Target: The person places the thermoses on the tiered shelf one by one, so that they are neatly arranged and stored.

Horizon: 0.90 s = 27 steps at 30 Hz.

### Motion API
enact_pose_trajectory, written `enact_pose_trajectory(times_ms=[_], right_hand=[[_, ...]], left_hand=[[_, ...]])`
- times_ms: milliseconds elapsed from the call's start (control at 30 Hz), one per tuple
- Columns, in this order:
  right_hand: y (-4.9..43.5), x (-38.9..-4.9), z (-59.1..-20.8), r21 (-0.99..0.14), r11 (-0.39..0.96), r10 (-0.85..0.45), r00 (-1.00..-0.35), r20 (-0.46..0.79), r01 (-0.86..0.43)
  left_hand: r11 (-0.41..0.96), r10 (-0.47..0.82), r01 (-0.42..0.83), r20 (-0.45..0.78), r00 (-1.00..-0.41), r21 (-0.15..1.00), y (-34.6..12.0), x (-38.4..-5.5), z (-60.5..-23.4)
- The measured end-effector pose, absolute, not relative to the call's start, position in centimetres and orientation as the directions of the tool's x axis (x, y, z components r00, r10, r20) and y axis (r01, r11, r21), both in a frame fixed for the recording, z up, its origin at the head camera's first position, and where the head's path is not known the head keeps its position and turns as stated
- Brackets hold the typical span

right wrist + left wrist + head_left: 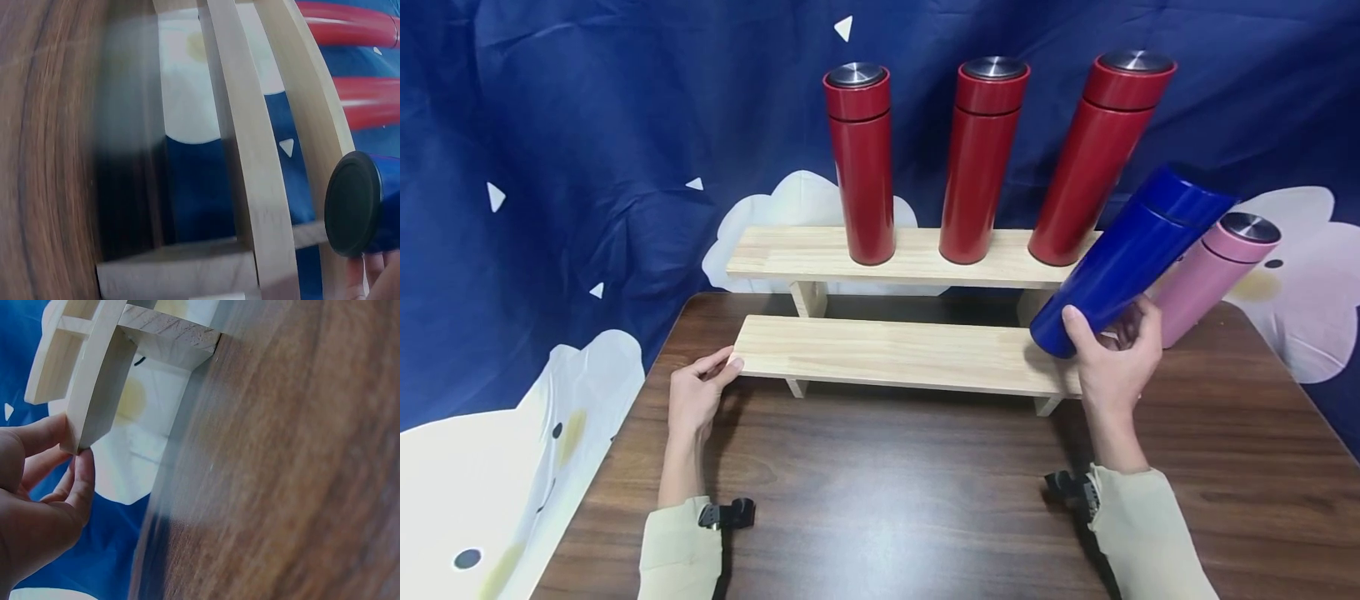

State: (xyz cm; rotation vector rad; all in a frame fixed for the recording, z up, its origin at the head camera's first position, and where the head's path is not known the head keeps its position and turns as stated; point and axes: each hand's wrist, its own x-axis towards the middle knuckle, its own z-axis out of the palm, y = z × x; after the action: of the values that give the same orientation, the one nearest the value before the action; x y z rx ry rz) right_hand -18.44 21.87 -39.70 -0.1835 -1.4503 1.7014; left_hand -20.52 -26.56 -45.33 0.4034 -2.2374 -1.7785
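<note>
A blue bottle (pixel 1131 258) is held tilted at the right of the head view, its base pointed to the lower left, over the right end of the lower shelf (pixel 895 354). It is clasped by the right hand (pixel 1118 358) — the grip is clamped on the bottle's lower part. Its dark round base is shown at the right edge of the right wrist view. At centre left of the head view, a corner of the lower shelf is pinched by the left hand (pixel 694 398). Three red bottles (pixel 863 175) are lined up on the upper shelf (pixel 790 250), across the upper middle — a pink bottle (pixel 1213 271) is partly hidden behind the blue one, at the right. Both shelves are carried by a brown table (pixel 880 483).
</note>
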Motion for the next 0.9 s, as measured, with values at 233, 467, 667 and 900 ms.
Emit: enact_pose_trajectory(times_ms=[233, 467, 667, 900], right_hand=[[20.4, -18.8, -39.8, -0.863, 0.092, 0.63, -0.642, 0.436, -0.496], [18.8, -18.9, -39.6, -0.874, 0.081, 0.601, -0.677, 0.426, -0.478], [17.9, -18.9, -39.8, -0.883, 0.083, 0.57, -0.704, 0.423, -0.463], [16.9, -19.2, -39.9, -0.882, 0.068, 0.535, -0.729, 0.427, -0.467]], left_hand=[[0.213, -0.38, -0.05, 0.036, -0.924, 0.976, -26.5, -20.6, -45.5], [0.206, -0.375, -0.048, 0.033, -0.927, 0.977, -26.7, -20.7, -45.5], [0.201, -0.369, -0.051, 0.027, -0.929, 0.978, -26.7, -20.8, -45.6], [0.205, -0.372, -0.049, 0.032, -0.927, 0.978, -26.7, -20.7, -45.7]])
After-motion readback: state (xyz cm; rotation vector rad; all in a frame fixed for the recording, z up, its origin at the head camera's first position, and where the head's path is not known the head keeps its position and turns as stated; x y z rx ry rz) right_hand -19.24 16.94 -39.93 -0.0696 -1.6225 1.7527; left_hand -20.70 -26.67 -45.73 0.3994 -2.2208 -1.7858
